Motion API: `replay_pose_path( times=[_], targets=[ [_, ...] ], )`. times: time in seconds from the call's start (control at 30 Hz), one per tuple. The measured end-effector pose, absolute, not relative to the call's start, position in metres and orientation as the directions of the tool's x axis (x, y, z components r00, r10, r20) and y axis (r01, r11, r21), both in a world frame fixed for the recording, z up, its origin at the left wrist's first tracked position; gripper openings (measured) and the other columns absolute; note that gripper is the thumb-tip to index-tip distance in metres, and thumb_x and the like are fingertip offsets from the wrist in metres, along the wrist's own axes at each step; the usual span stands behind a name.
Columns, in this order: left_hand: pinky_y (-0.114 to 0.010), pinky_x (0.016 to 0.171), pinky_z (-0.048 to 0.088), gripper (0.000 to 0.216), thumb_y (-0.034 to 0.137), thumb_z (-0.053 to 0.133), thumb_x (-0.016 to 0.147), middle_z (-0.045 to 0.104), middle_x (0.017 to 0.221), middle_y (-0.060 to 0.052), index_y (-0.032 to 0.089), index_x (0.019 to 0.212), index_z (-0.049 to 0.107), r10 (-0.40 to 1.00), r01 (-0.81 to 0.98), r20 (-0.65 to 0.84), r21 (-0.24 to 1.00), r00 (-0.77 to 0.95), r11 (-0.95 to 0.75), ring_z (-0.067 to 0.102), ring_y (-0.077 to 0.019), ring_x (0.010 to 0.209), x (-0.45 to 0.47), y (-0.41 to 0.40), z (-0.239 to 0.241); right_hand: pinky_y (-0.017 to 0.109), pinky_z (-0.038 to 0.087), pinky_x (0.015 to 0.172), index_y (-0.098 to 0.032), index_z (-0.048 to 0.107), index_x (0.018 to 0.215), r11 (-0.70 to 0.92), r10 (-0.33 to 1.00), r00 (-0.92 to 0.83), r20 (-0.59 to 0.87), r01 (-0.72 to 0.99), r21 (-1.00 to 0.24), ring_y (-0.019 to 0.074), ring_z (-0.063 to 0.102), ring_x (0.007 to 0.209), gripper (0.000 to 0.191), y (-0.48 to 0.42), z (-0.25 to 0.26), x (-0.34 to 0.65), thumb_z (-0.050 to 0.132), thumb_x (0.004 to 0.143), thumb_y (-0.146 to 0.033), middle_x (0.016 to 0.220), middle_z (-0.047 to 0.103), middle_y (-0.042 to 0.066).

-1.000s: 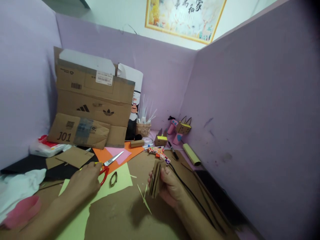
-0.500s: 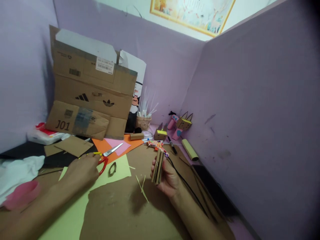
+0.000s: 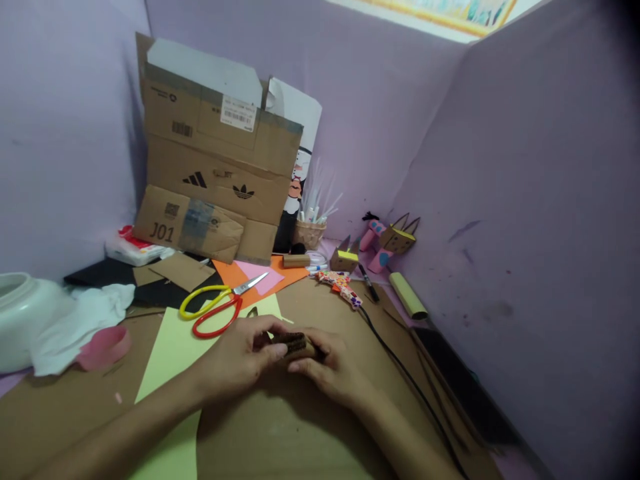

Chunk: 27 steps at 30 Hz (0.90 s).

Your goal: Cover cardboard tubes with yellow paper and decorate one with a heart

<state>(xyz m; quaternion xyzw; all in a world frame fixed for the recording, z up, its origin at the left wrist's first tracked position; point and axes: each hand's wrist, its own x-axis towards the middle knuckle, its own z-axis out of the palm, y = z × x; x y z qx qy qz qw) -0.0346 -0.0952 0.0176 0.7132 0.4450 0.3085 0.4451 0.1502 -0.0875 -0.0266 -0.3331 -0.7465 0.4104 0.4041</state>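
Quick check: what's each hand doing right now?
Left hand: shut on the cardboard stack.
Right hand: shut on the same cardboard stack.

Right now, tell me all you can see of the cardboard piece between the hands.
The cardboard piece is small, brown and looks like several corrugated layers stacked, dark edge upward. It lies low over the brown cardboard sheet, roughly level. The left hand grips its left end, the right hand its right end, and fingers hide most of it.
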Motion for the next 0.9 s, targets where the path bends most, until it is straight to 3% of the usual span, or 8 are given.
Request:
replay_pose_path(
  times=[0.13,0.23,0.33,0.43,0.53,0.7,0.9],
  targets=[
    [-0.022,0.055,0.041,0.013,0.023,0.057,0.070,0.064,0.067,0.001,0.017,0.078,0.065,0.954,0.266,-0.009,0.961,0.299,-0.075,0.055,-0.0123,0.057,-0.033,-0.091,0.010,0.036,0.044,0.089,-0.026,0.054,0.122,0.489,0.817,-0.442,0.370,0.190,-0.852,0.0228,0.059,0.103,0.050,-0.085,-0.032,0.152,0.068,0.074,-0.024,0.115,0.064,0.006],
    [-0.021,0.048,0.039,0.009,0.024,0.060,0.067,0.060,0.052,0.003,0.015,0.068,0.061,0.984,0.186,-0.060,0.982,0.169,0.028,0.053,-0.0109,0.047,-0.032,-0.089,0.007,0.038,0.041,0.094,-0.028,0.051,0.125,0.519,0.807,-0.422,0.413,0.173,-0.837,0.0216,0.055,0.110,0.047,-0.085,-0.033,0.150,0.060,0.080,-0.020,0.121,0.061,0.005],
    [-0.020,0.048,0.041,0.009,0.023,0.059,0.069,0.060,0.050,0.002,0.015,0.066,0.058,0.996,0.122,-0.059,0.991,0.063,0.050,0.055,-0.0105,0.047,-0.033,-0.086,0.006,0.038,0.037,0.098,-0.027,0.058,0.118,0.418,0.869,-0.326,0.373,0.081,-0.905,0.0219,0.054,0.113,0.043,-0.084,-0.030,0.150,0.062,0.077,-0.017,0.121,0.061,0.003],
    [-0.021,0.051,0.046,0.009,0.022,0.059,0.071,0.060,0.050,0.003,0.015,0.071,0.055,0.996,0.008,-0.073,0.997,-0.053,0.074,0.057,-0.0102,0.047,-0.037,-0.082,0.007,0.037,0.044,0.090,-0.021,0.070,0.097,0.200,0.968,-0.121,0.219,-0.147,-0.969,0.0228,0.061,0.098,0.027,-0.079,-0.026,0.154,0.069,0.070,-0.022,0.102,0.070,0.004],
    [-0.022,0.054,0.051,0.007,0.018,0.058,0.073,0.060,0.052,0.003,0.015,0.073,0.052,0.987,-0.141,-0.114,0.985,-0.114,0.098,0.059,-0.0098,0.050,-0.041,-0.076,0.006,0.031,0.051,0.071,-0.020,0.068,0.091,0.118,0.992,0.003,0.124,-0.331,-0.936,0.0189,0.065,0.078,0.024,-0.072,-0.022,0.161,0.069,0.071,-0.034,0.087,0.072,0.002],
    [-0.020,0.053,0.054,0.009,0.007,0.051,0.078,0.059,0.054,0.001,0.014,0.073,0.050,0.973,-0.284,-0.204,0.944,-0.108,0.167,0.060,-0.0086,0.049,-0.040,-0.075,0.006,0.029,0.054,0.063,-0.019,0.064,0.090,-0.007,1.000,0.016,-0.019,-0.524,-0.852,0.0182,0.067,0.071,0.031,-0.067,-0.018,0.163,0.072,0.065,-0.036,0.083,0.072,0.002],
    [-0.019,0.053,0.054,0.011,0.006,0.049,0.079,0.058,0.055,0.001,0.014,0.073,0.050,0.970,-0.295,-0.222,0.938,-0.096,0.185,0.061,-0.0081,0.050,-0.039,-0.077,0.006,0.028,0.054,0.065,-0.020,0.065,0.087,-0.116,0.992,-0.028,-0.125,-0.610,-0.783,0.0158,0.066,0.068,0.024,-0.068,-0.017,0.160,0.071,0.067,-0.031,0.079,0.071,0.000]
  ],
)
